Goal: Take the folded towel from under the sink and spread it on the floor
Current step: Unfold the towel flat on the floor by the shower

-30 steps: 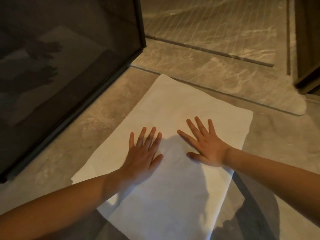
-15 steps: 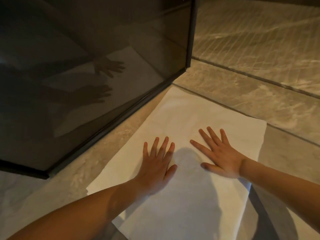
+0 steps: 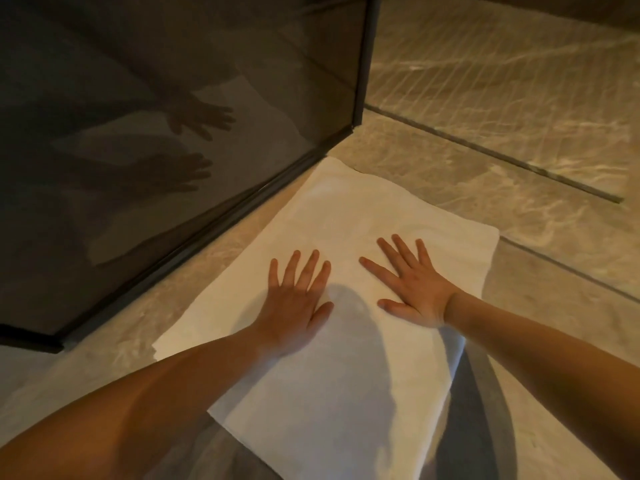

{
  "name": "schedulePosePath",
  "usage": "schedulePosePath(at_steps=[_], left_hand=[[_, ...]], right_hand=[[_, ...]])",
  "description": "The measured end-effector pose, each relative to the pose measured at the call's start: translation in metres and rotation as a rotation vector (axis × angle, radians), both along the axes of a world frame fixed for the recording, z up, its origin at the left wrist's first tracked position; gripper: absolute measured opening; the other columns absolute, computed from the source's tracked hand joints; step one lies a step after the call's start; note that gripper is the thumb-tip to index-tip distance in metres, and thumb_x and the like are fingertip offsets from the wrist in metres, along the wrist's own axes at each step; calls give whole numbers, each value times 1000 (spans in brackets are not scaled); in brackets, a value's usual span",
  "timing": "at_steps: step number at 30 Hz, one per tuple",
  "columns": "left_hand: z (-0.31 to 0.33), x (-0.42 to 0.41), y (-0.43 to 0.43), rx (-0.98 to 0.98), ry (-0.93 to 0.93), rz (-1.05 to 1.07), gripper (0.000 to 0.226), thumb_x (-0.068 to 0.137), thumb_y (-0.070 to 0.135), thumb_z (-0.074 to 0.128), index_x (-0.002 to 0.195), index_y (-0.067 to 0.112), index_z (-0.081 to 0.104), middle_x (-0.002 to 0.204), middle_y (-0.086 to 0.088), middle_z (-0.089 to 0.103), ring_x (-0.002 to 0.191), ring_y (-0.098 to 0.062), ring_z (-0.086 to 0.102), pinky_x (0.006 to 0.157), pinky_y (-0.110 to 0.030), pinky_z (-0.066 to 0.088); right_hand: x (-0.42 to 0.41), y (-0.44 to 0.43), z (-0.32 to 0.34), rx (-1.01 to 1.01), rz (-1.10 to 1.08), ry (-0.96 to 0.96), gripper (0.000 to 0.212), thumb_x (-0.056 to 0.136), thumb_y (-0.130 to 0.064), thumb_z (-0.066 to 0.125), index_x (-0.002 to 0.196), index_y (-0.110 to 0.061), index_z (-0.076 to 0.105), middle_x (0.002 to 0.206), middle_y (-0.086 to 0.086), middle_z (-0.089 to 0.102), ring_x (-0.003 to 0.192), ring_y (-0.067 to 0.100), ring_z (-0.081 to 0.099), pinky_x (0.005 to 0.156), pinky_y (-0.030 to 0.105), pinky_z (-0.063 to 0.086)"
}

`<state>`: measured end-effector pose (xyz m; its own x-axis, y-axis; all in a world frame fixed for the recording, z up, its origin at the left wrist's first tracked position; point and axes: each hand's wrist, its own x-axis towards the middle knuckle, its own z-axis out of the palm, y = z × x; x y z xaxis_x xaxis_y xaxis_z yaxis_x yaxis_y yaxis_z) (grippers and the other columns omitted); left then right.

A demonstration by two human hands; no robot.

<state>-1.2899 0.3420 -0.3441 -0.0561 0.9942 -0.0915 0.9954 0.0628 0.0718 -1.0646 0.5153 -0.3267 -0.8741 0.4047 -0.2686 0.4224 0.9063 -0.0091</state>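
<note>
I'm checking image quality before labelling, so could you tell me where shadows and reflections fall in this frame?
Head view: a soft shadow crosses the towel between the left hand and right hand; the dark glass panel dimly mirrors both hands; warm light streaks the floor; wide-angle bending shows at the edges.

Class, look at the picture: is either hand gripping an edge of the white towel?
No: the left hand and right hand lie flat, fingers spread, on the towel.
</note>
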Motion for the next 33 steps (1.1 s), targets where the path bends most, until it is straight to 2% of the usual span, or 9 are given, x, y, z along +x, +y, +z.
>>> schedulePosePath(at_steps=[5,9,12,15,22,28,30,33], left_hand=[[9,0,-3,-24,-11,5,71,95,58,7,157,23,4,166,-6,-1,151,-31,-3,117,-57,-7],[13,-8,-19,8,54,17,69,96,56,15,156,23,12,165,-7,8,151,-30,5,118,-57,-3],[4,-13,-39,-5,25,60,69,96,57,12,157,25,9,166,-8,6,151,-30,2,119,-57,-2],[2,-14,-45,-8,-23,61,68,97,57,11,157,26,3,166,-6,1,151,-27,-5,120,-54,-4],[14,-51,-59,50,-93,32,51,104,41,22,155,37,20,164,7,15,152,-20,6,123,-45,5],[20,-83,-84,15,-187,315,49,104,43,28,151,49,15,165,-4,9,151,-28,4,121,-44,9],[22,-86,-84,6,-205,355,48,103,42,32,148,51,18,163,-7,12,149,-30,6,120,-47,15],[26,-84,-75,4,-250,371,48,98,40,39,144,50,26,156,-6,23,141,-28,14,115,-44,21]], right_hand=[[-6,-4,8,-46,-61,-28,77,89,-71,16,150,-42,-21,163,9,-18,147,33,-21,115,61,-6],[-35,-50,11,-77,-263,207,74,91,-66,11,156,-35,-4,165,8,-3,150,29,-8,117,55,-3],[-56,-85,-2,-71,-289,236,69,97,-60,13,157,-27,4,165,2,4,151,30,-3,118,57,1],[-58,-88,-13,-49,-289,264,65,99,-57,19,157,-29,7,164,-4,10,151,25,0,119,55,1],[-56,-85,-18,-41,-288,294,64,98,-58,18,156,-31,12,163,-4,16,151,25,6,118,54,5],[-56,-86,-18,-41,-290,289,65,98,-59,15,156,-30,10,164,-4,14,151,25,5,118,54,4],[-55,-86,-18,-34,-285,288,66,98,-59,15,156,-30,11,164,-3,15,151,26,7,118,55,5],[-56,-86,-18,-30,-285,278,66,97,-59,13,156,-29,11,164,-2,16,151,27,7,118,55,6]])
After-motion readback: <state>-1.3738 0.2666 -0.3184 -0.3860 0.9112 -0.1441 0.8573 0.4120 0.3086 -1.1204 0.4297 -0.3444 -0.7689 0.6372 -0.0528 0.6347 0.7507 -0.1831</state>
